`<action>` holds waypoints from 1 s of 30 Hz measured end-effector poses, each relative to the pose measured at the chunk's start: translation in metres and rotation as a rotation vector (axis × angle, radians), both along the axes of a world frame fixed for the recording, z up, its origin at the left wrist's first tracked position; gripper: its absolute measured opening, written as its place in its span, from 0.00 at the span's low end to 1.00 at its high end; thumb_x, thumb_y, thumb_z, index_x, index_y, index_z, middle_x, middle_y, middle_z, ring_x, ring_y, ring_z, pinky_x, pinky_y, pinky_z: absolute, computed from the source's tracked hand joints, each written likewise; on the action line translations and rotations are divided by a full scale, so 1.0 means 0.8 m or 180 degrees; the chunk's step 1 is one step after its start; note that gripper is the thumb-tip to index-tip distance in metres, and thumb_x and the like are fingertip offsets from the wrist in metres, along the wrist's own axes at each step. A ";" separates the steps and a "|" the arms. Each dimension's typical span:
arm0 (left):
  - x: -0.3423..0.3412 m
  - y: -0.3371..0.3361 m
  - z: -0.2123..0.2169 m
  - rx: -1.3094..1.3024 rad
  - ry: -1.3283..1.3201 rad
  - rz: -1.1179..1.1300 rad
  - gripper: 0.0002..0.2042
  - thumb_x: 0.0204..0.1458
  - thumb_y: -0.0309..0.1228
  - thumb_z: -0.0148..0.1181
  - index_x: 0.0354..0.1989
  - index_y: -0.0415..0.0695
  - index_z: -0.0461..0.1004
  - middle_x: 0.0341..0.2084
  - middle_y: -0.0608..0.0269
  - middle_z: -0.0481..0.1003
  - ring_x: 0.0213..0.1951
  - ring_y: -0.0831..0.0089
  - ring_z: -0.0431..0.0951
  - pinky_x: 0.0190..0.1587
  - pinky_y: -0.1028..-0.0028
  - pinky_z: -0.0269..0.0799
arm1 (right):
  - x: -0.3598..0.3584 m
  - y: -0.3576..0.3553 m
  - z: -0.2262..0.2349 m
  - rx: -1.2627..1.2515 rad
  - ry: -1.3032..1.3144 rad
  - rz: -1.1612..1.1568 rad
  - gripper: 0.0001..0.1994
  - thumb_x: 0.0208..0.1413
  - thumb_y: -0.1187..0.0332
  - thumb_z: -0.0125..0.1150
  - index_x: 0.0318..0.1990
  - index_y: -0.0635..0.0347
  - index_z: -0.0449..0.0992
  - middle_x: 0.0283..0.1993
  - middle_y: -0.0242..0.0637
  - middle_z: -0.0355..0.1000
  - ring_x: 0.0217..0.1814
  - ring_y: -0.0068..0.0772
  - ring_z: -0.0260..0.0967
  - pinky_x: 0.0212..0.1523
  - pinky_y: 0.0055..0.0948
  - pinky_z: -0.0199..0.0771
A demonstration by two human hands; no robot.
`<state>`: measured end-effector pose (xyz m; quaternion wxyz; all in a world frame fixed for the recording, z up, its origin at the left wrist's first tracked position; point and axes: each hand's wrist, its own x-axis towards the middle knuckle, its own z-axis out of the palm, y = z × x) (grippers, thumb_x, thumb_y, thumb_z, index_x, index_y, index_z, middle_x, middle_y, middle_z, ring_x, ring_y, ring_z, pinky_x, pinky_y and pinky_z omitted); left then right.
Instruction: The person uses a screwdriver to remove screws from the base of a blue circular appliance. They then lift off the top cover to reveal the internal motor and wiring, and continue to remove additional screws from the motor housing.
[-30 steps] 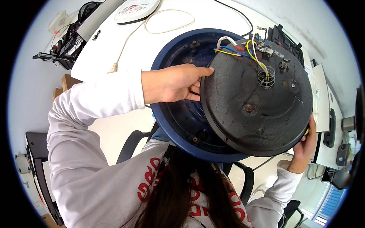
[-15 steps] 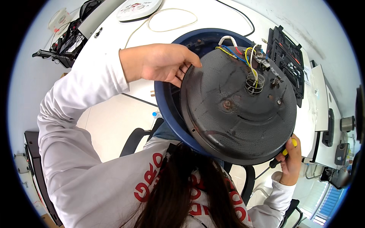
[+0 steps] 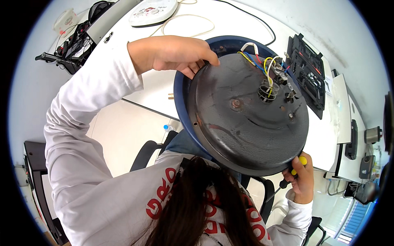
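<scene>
- Tabletop (image 3: 154, 95), white, reaches across behind the hands.
- Left hand (image 3: 180, 53) is clamped on the black metal plate (image 3: 250, 135), thumb over the rim, fingers curled at its edge.
- Blue round housing (image 3: 179, 100) shows beneath the plate, mostly covered; whether the two touch cannot be told.
- Plate sits over it, between the hands; probably stiff, fairly heavy and somewhat slick. Opposite points of the rim look the best hold.
- Coil spring (image 3: 269, 90) and coloured wires (image 3: 255, 63) on its face look easily bent or snagged, so are best left clear of the fingers.
- Right hand (image 3: 301, 178) is closed around a yellow-and-black screwdriver (image 3: 303, 160), its thumb at the plate's rim.
- Black tool case (image 3: 310, 84) lies open.
</scene>
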<state>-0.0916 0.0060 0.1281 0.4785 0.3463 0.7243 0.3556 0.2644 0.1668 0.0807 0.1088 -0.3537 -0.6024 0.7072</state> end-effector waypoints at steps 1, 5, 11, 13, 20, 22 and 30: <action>-0.006 0.001 -0.006 0.0031 -0.0075 0.0036 0.27 0.54 0.40 0.54 0.55 0.30 0.64 0.45 0.53 0.71 0.42 0.72 0.73 0.46 0.77 0.71 | -0.003 -0.002 0.001 -0.0110 -0.0033 0.0125 0.12 0.55 0.65 0.59 0.36 0.66 0.68 0.21 0.46 0.72 0.13 0.23 0.60 0.15 0.20 0.59; -0.008 -0.002 -0.008 0.0265 -0.0522 0.0088 0.27 0.54 0.40 0.53 0.56 0.29 0.63 0.48 0.50 0.70 0.44 0.69 0.71 0.48 0.75 0.68 | -0.006 -0.006 0.000 -0.0138 -0.0027 0.0267 0.12 0.54 0.66 0.59 0.37 0.68 0.69 0.24 0.48 0.74 0.14 0.23 0.60 0.16 0.18 0.58; 0.007 -0.011 -0.013 0.0585 -0.1102 0.0440 0.27 0.54 0.37 0.53 0.56 0.28 0.63 0.52 0.48 0.67 0.50 0.68 0.67 0.55 0.75 0.60 | -0.006 -0.002 0.001 -0.0191 0.0115 0.0393 0.12 0.54 0.65 0.59 0.34 0.67 0.71 0.23 0.46 0.74 0.14 0.21 0.60 0.16 0.18 0.58; 0.015 -0.015 -0.013 0.0820 -0.1257 0.0488 0.28 0.54 0.37 0.53 0.58 0.28 0.60 0.54 0.47 0.65 0.54 0.67 0.66 0.58 0.73 0.57 | -0.004 -0.007 0.001 -0.0310 0.0197 0.0305 0.12 0.55 0.64 0.59 0.34 0.66 0.71 0.24 0.45 0.74 0.15 0.21 0.61 0.16 0.17 0.59; 0.043 -0.025 0.019 0.2114 -0.0027 -0.0216 0.31 0.54 0.40 0.54 0.61 0.31 0.59 0.62 0.46 0.57 0.66 0.62 0.54 0.68 0.67 0.43 | -0.011 -0.012 0.004 -0.0515 0.0340 0.0191 0.12 0.56 0.63 0.58 0.36 0.65 0.71 0.24 0.42 0.74 0.15 0.20 0.61 0.17 0.16 0.59; 0.038 -0.028 0.021 0.1975 0.0777 -0.0104 0.30 0.54 0.42 0.52 0.62 0.36 0.59 0.62 0.50 0.59 0.66 0.61 0.55 0.67 0.66 0.44 | -0.013 -0.007 0.006 -0.0434 0.0286 0.0308 0.12 0.56 0.63 0.58 0.37 0.65 0.71 0.24 0.43 0.74 0.15 0.20 0.60 0.17 0.17 0.59; 0.008 -0.041 -0.010 0.1610 0.1542 0.0305 0.29 0.53 0.45 0.52 0.61 0.43 0.61 0.60 0.52 0.62 0.65 0.59 0.58 0.66 0.63 0.50 | -0.020 -0.001 0.010 0.0085 -0.0001 0.0552 0.15 0.58 0.58 0.57 0.33 0.64 0.72 0.22 0.41 0.74 0.15 0.21 0.63 0.18 0.17 0.61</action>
